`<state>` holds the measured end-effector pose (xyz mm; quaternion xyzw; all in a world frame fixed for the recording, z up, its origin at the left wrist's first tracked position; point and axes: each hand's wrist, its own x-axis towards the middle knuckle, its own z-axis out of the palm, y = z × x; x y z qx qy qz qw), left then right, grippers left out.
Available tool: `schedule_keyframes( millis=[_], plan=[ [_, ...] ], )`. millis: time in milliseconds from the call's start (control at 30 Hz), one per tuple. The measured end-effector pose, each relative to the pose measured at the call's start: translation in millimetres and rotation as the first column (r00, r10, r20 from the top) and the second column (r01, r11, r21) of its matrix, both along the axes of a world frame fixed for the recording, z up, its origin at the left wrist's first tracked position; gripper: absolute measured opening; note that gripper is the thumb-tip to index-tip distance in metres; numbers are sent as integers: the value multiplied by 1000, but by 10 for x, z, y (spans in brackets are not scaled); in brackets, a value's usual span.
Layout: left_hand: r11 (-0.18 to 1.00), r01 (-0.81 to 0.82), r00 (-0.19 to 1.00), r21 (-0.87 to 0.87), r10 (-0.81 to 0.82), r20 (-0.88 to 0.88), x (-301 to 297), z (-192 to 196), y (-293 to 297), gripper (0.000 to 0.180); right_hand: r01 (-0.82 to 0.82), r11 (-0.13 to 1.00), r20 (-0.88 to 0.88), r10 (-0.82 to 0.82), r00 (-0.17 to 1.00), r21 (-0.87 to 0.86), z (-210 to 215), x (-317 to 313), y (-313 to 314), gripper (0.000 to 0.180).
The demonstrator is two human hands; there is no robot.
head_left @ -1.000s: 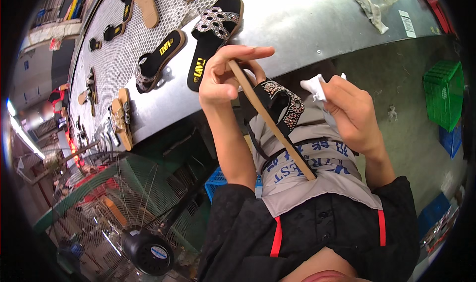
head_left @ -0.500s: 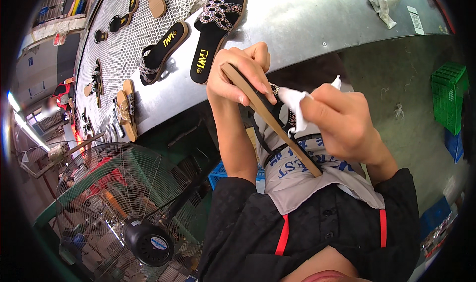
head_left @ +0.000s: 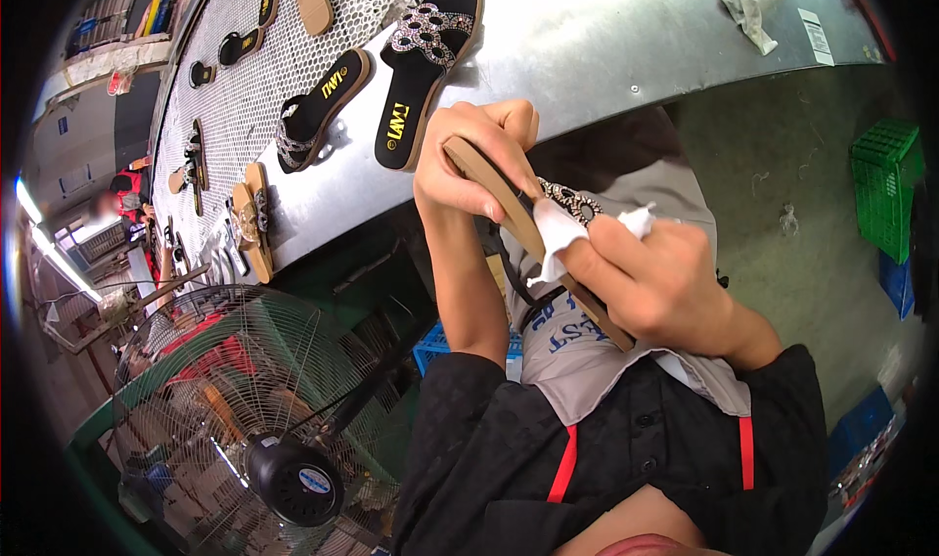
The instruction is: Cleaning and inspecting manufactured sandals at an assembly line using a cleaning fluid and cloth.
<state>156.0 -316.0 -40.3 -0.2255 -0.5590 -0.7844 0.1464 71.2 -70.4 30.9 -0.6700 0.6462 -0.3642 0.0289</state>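
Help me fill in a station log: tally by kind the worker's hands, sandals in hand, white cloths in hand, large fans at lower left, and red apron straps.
Hands: 2, left hand and right hand
Held sandal: 1
Held white cloth: 1
Large fan: 1
Red straps: 2
Total: 7

Holds a sandal (head_left: 520, 225) on edge in the left hand (head_left: 474, 150), slanting from upper left to lower right, with the tan side of the sole in view and the dark, stone-studded strap (head_left: 579, 202) to its right. Pinches a crumpled white cloth (head_left: 559, 231) in the right hand (head_left: 657, 274) at the strap, hiding part of it and overlapping the sole.
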Motion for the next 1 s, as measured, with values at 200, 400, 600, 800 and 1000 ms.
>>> schedule_keyframes(
  millis=[200,400,600,800,1000],
  plan=[
    [999,-20,997,32,17,69,-1,103,99,41,26,999,-59,-29,998,-41,120,-14,-116,28],
    [998,-67,995,18,66,71,-31,96,136,43,70,997,-94,-73,993,-39,43,64,50,31],
    [997,-68,995,-20,70,73,18,118,75,42,24,1000,-55,-25,998,-9,114,24,-32,29],
    [998,-61,998,27,60,36,-50,119,130,41,58,998,18,-58,998,-22,123,50,-42,27],
    [999,36,999,19,-36,-39,-34,70,24,40,6,997,84,-12,996,73,73,61,53,30]
  ],
)
